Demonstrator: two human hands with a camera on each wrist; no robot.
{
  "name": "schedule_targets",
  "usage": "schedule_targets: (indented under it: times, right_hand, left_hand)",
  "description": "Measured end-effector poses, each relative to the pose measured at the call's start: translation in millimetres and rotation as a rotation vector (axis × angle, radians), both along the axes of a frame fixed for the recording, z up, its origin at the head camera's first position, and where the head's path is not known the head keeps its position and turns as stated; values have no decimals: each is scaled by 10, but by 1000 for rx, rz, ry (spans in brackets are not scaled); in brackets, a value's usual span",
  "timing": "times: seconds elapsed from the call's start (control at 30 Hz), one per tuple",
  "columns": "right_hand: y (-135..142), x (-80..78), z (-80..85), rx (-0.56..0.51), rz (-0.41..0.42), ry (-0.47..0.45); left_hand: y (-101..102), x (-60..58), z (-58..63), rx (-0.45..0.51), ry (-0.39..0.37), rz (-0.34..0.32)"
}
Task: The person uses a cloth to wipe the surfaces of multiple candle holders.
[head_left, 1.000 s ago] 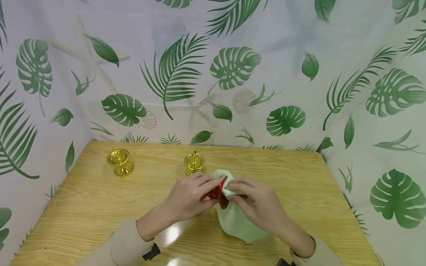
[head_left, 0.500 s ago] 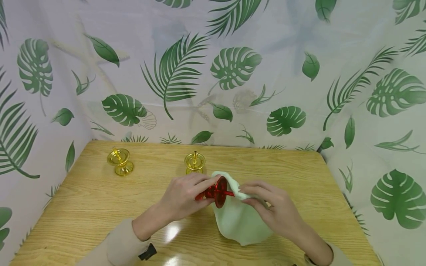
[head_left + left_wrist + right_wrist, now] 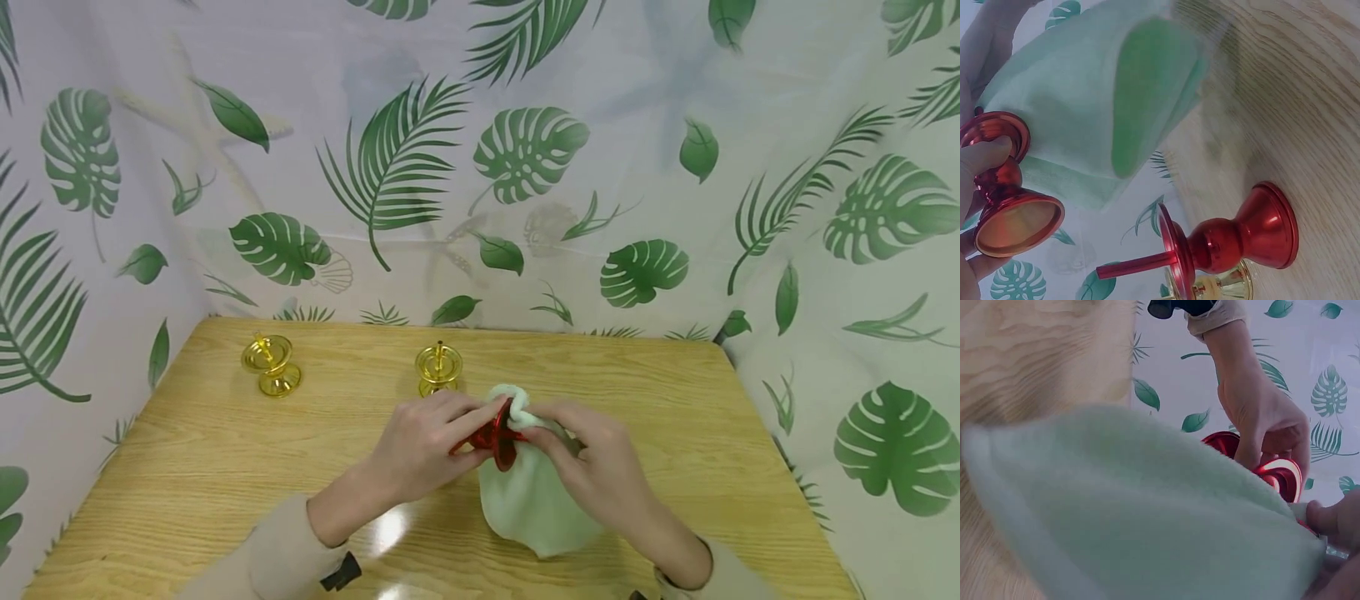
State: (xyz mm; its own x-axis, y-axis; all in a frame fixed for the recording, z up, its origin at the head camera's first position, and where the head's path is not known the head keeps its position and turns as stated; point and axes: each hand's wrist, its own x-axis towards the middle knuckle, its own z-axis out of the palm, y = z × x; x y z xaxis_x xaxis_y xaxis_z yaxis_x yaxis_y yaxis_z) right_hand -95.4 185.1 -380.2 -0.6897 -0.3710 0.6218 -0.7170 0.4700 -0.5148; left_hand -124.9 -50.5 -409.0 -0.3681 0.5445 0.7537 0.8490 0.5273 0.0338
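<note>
My left hand [image 3: 427, 437] grips a red metallic candle holder [image 3: 504, 446] by its waist, tipped sideways above the table, with its dish and thin stem turned to the right. In the left wrist view its hollow base [image 3: 1019, 226] faces the camera. My right hand [image 3: 596, 450] pinches a pale green cloth [image 3: 536, 508] round the stem, close against the dish. The cloth drapes down below both hands and hides part of the stem. A second red candle holder [image 3: 1216, 244] stands upright on the table in the left wrist view; my left hand conceals it in the head view.
Two gold candle holders stand toward the back of the wooden table [image 3: 360, 358]: one at the far left [image 3: 276, 375], one beyond my left hand [image 3: 438, 367]. A leaf-patterned curtain [image 3: 480, 267] encloses the table at the back and sides.
My right hand slid the cloth rightward along the stem, baring part of it, and then came back left to the dish. My left hand shifted only slightly with the candle holder.
</note>
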Motion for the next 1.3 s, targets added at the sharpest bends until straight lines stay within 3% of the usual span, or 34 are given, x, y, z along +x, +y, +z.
schedule_targets:
  times: [0.23,0.5,0.6,0.7,1.0,1.3]
  right_hand:
    - [-78,-22,-9,56,29,151]
    - [9,-83,-65,208,192,393]
    - [33,-106,-69,244,234,449]
    - [42,-106,-69,260,229,425]
    - [48,-81,-42,193,157,282]
    - [190,-44,27,110,152,239]
  left_hand:
    - [-17,10,49,1,-43,0]
    - [-108,0,133,-32,-293,-83]
    - [-120,0,142,-45,-347,-95]
    - [-118,1,130,-41,-337,-92]
    - [-79,8,69,-3,-193,-51]
    - [-139,-6,56,-5,-175,-11]
